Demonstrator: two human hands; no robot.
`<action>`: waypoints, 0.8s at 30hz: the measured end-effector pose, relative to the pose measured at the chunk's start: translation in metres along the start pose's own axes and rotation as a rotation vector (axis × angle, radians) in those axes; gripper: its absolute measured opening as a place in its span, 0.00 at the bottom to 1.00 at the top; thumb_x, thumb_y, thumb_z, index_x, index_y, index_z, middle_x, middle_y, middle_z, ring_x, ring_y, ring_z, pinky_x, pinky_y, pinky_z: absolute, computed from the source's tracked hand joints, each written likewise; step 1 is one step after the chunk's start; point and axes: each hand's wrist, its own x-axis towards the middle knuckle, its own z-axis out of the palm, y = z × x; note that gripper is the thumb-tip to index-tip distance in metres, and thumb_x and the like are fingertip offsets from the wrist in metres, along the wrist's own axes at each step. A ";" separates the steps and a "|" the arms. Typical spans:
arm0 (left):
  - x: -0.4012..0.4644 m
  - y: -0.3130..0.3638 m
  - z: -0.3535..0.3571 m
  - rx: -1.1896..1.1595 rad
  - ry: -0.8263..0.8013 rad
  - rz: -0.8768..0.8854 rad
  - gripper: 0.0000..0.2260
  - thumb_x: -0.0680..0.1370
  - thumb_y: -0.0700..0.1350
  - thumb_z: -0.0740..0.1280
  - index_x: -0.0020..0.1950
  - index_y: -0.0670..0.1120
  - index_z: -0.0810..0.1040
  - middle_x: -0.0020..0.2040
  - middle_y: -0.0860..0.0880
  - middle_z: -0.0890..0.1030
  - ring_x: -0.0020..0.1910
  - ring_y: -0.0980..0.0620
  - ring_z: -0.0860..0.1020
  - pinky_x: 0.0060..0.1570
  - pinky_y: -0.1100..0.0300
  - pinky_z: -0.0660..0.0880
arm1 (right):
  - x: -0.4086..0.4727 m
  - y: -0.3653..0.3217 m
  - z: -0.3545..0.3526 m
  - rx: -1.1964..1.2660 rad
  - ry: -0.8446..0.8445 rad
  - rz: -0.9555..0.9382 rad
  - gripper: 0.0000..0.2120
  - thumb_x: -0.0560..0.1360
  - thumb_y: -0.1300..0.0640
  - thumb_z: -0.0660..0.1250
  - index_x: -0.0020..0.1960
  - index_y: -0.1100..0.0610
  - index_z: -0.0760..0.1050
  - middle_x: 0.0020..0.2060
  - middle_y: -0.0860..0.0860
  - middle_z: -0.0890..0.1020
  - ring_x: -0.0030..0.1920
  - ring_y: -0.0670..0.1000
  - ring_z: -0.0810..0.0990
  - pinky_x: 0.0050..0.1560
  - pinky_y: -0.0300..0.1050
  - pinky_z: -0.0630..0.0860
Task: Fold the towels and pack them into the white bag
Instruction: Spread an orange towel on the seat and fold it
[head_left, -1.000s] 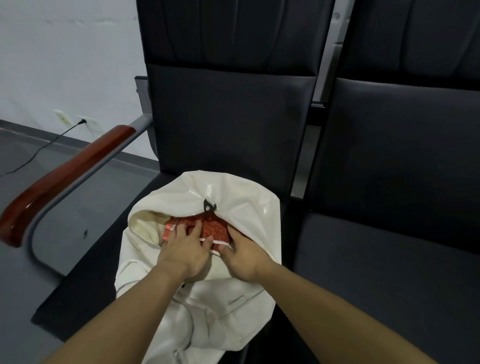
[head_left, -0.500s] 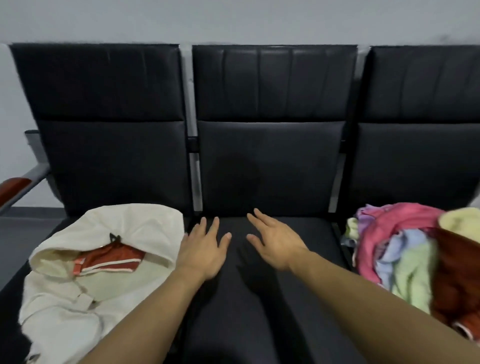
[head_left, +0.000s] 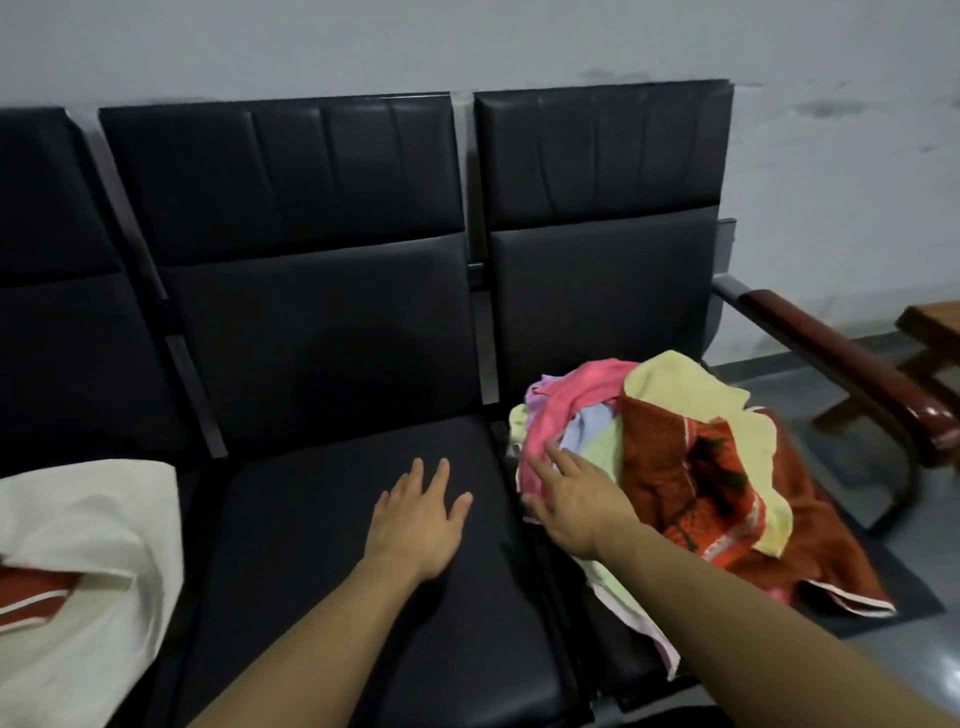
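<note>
A heap of loose towels (head_left: 675, 452) lies on the right seat: pink, pale yellow, light blue and a red patterned one. My right hand (head_left: 576, 493) reaches onto the heap's left edge, fingers straight, touching the pink towel (head_left: 561, 405). My left hand (head_left: 415, 514) hovers over the middle seat, fingers spread, holding nothing. The white bag (head_left: 93, 545) sits on the left seat at the frame's left edge, with a folded red towel (head_left: 31, 592) showing in its mouth.
A row of black padded seats (head_left: 332, 519) stands against a grey wall. A brown wooden armrest (head_left: 857, 374) bounds the right seat. A wooden bench corner (head_left: 930, 332) shows at the far right on the grey floor.
My hands left the bag, where they pressed the red towel in, and moved right across the middle seat. The right hand now touches the towel heap; my view turned right.
</note>
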 end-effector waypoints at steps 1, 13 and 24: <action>0.005 0.010 0.001 0.002 -0.001 0.009 0.30 0.84 0.64 0.46 0.84 0.53 0.45 0.84 0.45 0.46 0.82 0.45 0.51 0.80 0.46 0.52 | 0.000 0.014 -0.003 -0.021 0.026 0.030 0.44 0.70 0.34 0.31 0.82 0.50 0.51 0.81 0.56 0.51 0.81 0.56 0.51 0.79 0.52 0.53; 0.035 0.086 0.004 -0.013 -0.020 0.087 0.30 0.84 0.64 0.46 0.84 0.54 0.47 0.84 0.45 0.47 0.82 0.44 0.54 0.77 0.45 0.56 | 0.007 0.134 -0.047 0.045 0.293 0.469 0.18 0.81 0.39 0.59 0.53 0.54 0.75 0.48 0.54 0.83 0.47 0.58 0.80 0.49 0.51 0.76; 0.014 0.113 -0.084 -0.369 0.085 0.115 0.38 0.78 0.74 0.51 0.83 0.54 0.54 0.79 0.47 0.65 0.75 0.45 0.68 0.70 0.47 0.69 | 0.035 0.056 -0.180 0.691 0.604 0.152 0.16 0.79 0.43 0.66 0.40 0.54 0.77 0.34 0.48 0.81 0.41 0.53 0.80 0.41 0.48 0.73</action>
